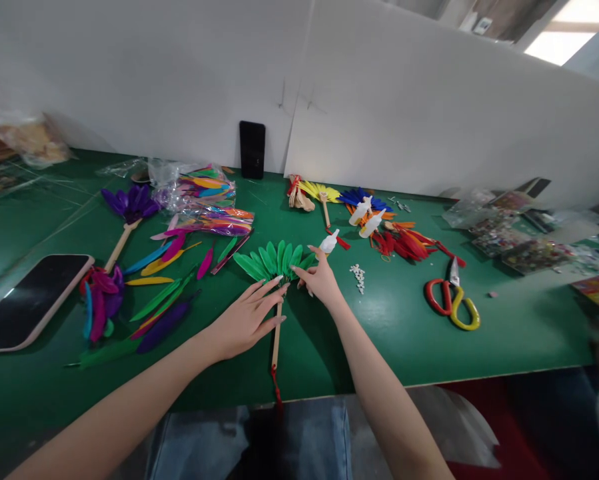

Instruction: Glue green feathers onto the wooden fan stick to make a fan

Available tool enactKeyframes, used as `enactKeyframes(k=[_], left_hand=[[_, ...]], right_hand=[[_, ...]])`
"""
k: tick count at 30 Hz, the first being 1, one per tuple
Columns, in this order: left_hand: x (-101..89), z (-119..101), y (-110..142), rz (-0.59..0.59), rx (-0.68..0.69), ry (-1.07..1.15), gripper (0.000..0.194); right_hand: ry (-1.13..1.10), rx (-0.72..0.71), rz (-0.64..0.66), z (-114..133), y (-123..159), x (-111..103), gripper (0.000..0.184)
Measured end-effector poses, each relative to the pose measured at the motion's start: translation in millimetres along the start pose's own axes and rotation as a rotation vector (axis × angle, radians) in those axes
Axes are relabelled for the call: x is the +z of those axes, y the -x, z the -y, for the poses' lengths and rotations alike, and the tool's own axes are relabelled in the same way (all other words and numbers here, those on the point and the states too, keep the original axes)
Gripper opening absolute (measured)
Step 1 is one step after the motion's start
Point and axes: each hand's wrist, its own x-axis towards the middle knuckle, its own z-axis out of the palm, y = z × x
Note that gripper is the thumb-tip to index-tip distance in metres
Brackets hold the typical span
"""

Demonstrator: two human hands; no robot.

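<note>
A fan of green feathers point(274, 259) lies in front of me, with a wooden handle point(278, 337) and a red cord point(277, 387) at its lower end. My left hand point(249, 317) rests over the base of the feathers and the top of the handle, its fingers stretched out and spread. At the fan's right edge, my right hand point(319, 277) has its thumb and forefinger closed at a green feather, with another finger raised. Just behind that hand is a white glue bottle point(330, 241), partly hidden. Small white beads point(358, 277) lie to the right.
Scissors point(452, 300) with red and yellow handles lie at right. Loose coloured feathers point(164, 293), a purple feather fan point(132, 203) and a large phone point(32, 300) are at left. Farther back are bagged feathers point(209, 193), a black phone point(252, 150), a yellow fan point(323, 193) and two glue bottles point(372, 224).
</note>
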Motion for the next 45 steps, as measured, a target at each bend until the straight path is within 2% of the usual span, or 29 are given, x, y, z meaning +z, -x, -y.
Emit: enactKeyframes(k=[16, 26, 36, 45], left_hand=[[-3.5, 0.6, 1.0, -0.009, -0.01, 0.032, 0.03], [-1.1, 3.2, 2.3, -0.008, -0.008, -0.002, 0.033], [1.2, 2.8, 2.8, -0.024, 0.017, -0.075, 0.033], [2.6, 2.0, 2.9, -0.066, 0.037, -0.068, 0.037]], right_hand=[[-0.054, -0.015, 0.031, -0.6, -0.1, -0.4, 0.071], [-0.105, -0.018, 0.02, -2.9, -2.0, -1.0, 0.063], [0.067, -0.066, -0.075, 0.3, 4.0, -2.3, 0.06], [0.169, -0.132, -0.103, 0.9, 4.3, -0.3, 0.054]])
